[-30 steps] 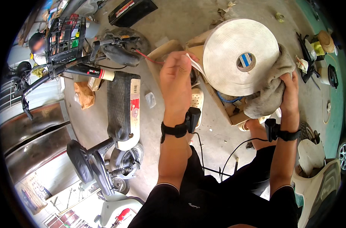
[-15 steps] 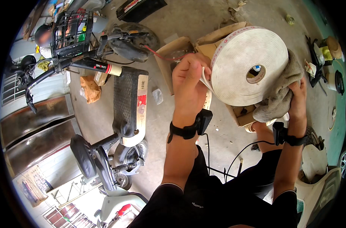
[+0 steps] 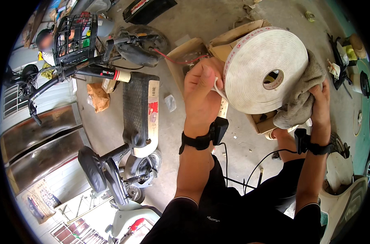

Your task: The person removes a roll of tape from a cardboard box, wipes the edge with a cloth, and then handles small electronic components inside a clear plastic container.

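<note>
A large white roll of tape with a printed liner edge and a small hollow core is held up in front of me. My left hand pinches the loose tape end between thumb and fingers at the roll's left side. At the lower right, my right hand grips a crumpled grey-brown cloth that lies against the roll's edge. Most of the right fingers are hidden behind the cloth. Both wrists carry black straps with small boxes.
Open cardboard boxes stand on the floor behind the roll. To the left is an electric scooter with a seat and a wire basket. Beyond the basket sits another person. A black battery-like box lies farther back. Cables hang by my legs.
Little differs. The pinched tape end sits slightly lower and more of it lies folded by my left fingers. The view has shifted slightly.
</note>
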Demonstrator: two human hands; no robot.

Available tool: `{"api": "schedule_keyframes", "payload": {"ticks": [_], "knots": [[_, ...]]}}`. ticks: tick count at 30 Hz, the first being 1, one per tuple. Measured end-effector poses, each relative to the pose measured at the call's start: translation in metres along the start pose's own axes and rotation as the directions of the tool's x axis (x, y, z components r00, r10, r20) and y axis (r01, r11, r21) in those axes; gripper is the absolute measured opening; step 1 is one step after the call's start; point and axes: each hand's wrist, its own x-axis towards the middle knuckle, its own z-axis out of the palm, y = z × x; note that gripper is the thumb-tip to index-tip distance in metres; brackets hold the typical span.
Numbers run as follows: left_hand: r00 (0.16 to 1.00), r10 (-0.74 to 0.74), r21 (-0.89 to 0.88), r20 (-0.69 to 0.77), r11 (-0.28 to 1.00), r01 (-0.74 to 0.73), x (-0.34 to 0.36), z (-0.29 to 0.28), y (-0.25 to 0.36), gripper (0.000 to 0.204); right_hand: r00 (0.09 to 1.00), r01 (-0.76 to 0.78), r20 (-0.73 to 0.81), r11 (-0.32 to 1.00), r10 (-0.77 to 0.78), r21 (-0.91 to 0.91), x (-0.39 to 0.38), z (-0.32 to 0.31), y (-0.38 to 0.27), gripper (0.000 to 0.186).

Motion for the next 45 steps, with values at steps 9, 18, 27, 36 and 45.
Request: {"api": "schedule_keyframes", "payload": {"ticks": [9, 18, 27, 36, 45], "knots": [[0.999, 0.048, -0.049, -0.007, 0.998, -0.049, -0.004, 0.0, -0.003, 0.035, 1.0, -0.008, -0.023, 1.0, 0.007, -0.018, -0.001, 0.001, 0.003, 0.039], [0.99, 0.021, -0.016, -0.14, 1.0, -0.023, -0.005, 0.006, 0.002, 0.026, 0.992, -0.012, -0.123, 1.0, 0.014, 0.018, 0.0, -0.006, 0.009, 0.042], [1.0, -0.006, 0.002, 0.001, 1.0, 0.006, -0.004, -0.004, 0.005, 0.028, 1.0, -0.01, -0.013, 1.0, 0.009, -0.023, 0.001, -0.005, 0.007, 0.04], [1.0, -0.024, -0.028, -0.011, 0.999, 0.024, -0.004, -0.001, 0.007, 0.024, 0.999, -0.011, -0.045, 0.999, 0.01, -0.034, 0.001, -0.003, 0.008, 0.041], [0.997, -0.024, 0.105, -0.075, 0.994, 0.032, -0.006, -0.003, 0.004, 0.022, 0.999, 0.005, -0.047, 0.998, -0.008, -0.063, 0.0, -0.004, 0.008, 0.043]]}}
